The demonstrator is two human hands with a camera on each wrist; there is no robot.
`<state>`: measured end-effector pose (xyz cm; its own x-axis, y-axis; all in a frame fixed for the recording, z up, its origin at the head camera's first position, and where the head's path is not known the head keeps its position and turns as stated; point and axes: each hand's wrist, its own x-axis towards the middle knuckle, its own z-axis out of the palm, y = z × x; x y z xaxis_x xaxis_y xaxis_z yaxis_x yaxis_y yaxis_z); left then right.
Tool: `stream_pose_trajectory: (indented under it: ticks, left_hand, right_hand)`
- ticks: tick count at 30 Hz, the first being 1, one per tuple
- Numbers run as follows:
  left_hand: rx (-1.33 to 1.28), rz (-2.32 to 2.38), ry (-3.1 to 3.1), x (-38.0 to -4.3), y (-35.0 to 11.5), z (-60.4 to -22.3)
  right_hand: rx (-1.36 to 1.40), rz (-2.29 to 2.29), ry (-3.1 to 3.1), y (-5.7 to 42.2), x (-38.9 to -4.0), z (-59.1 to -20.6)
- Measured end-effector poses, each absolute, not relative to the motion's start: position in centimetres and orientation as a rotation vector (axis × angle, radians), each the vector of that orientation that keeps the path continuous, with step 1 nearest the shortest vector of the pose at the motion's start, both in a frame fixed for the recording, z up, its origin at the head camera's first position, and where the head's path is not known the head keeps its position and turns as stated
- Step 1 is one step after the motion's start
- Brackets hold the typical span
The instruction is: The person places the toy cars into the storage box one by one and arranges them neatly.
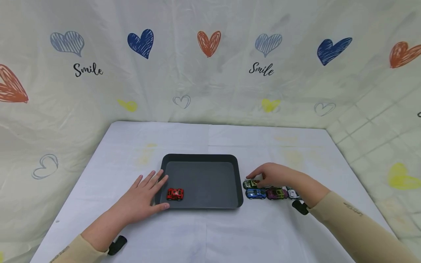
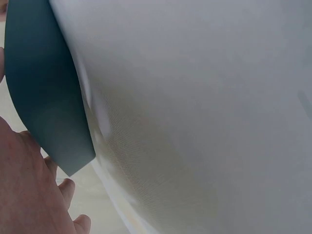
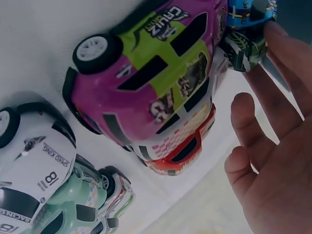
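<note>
My left hand (image 1: 139, 201) rests with fingers spread over the left rim of a dark grey tray (image 1: 210, 179). In the left wrist view, the outer wall of the tray (image 2: 46, 87) lies against the fingers. A red toy car (image 1: 175, 194) sits inside the tray at the lower left. To the right of the tray, my right hand (image 1: 274, 174) pinches a dark green toy car (image 1: 250, 184) between thumb and finger. In the right wrist view, that green car (image 3: 246, 48) shows at the fingertips, partly hidden. A blue toy car (image 1: 255, 194) stands right beside it.
A purple and green toy car (image 1: 277, 194) and a white toy car (image 1: 294, 193) stand in the front row, partly under the right wrist. Behind them, the right wrist view shows a red car (image 3: 183, 156) and a mint green car (image 3: 80, 195). White cloth (image 1: 197, 233) covers the table.
</note>
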<state>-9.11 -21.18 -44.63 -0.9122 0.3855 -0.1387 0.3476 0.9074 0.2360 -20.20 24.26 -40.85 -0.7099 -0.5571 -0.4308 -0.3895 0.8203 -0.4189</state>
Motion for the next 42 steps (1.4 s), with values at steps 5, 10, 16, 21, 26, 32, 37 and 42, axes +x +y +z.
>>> stream_pose_trajectory:
  ticks: [5, 10, 16, 21, 26, 32, 37, 42]
  left_hand:
    - [0.574, 0.327, 2.9, -9.1, -21.1, -44.6]
    - [0.584, 0.34, 2.928, -9.1, -21.3, -45.1]
    - [0.575, 0.326, 2.921, -9.1, -21.3, -44.9]
    - [0.579, 0.336, 2.913, -9.1, -21.2, -44.5]
    - [0.59, 0.336, 2.909, -9.2, -21.3, -44.8]
    - [0.584, 0.313, 2.919, -9.3, -21.5, -45.5]
    - [0.596, 0.336, 2.928, -9.3, -21.5, -45.6]
    - [0.593, 0.298, 2.937, -9.4, -21.6, -45.8]
  right_hand:
    - [-0.753, -0.298, 2.493, 24.0, -20.3, -41.0]
    - [-0.797, -0.268, 2.509, 23.7, -20.4, -41.1]
    - [-0.783, -0.325, 2.473, 23.3, -20.7, -41.1]
    - [-0.776, -0.419, 2.438, 23.7, -21.4, -41.2]
    - [-0.772, -0.492, 2.421, 24.5, -22.0, -40.9]
    - [-0.739, -0.519, 2.433, 24.7, -22.5, -39.9]
    - [-0.739, -0.515, 2.442, 24.6, -22.8, -38.9]
    - [-0.73, -0.565, 2.413, 24.1, -23.1, -37.8]
